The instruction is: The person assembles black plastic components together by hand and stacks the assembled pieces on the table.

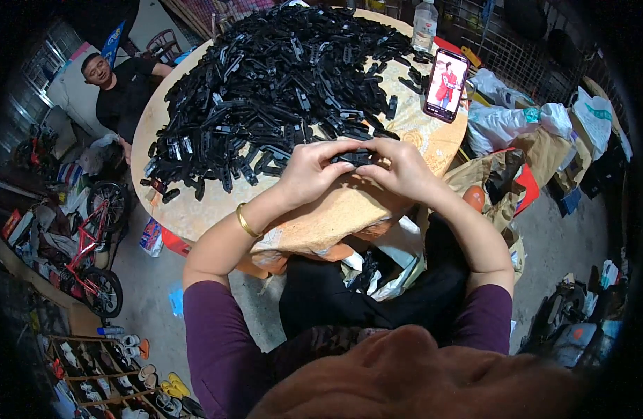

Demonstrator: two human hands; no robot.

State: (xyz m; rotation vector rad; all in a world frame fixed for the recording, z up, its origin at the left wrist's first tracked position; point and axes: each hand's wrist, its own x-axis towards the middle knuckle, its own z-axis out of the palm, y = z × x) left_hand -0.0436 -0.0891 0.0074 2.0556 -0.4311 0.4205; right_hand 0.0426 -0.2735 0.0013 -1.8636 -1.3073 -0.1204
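Both of my hands meet at the near edge of a round table, over its patterned tan cover (321, 230). Between them is a small black plastic piece (354, 158), partly hidden by fingers. My left hand (313, 171) pinches its left side with thumb and forefinger. On the other side, my right hand (400, 170) grips the same piece, fingers bent over it. Just beyond my hands spreads a large heap of similar long, narrow black plastic pieces (265, 91). A gold bangle (247, 221) circles my left wrist.
A lit phone (445, 85) leans upright at the table's right, near a clear bottle (425, 26). Another person (122, 87) is beyond the left edge. Bags (499, 129) crowd the right; an open bag (395, 262) lies below the table edge. A red bicycle (91, 244) stands left.
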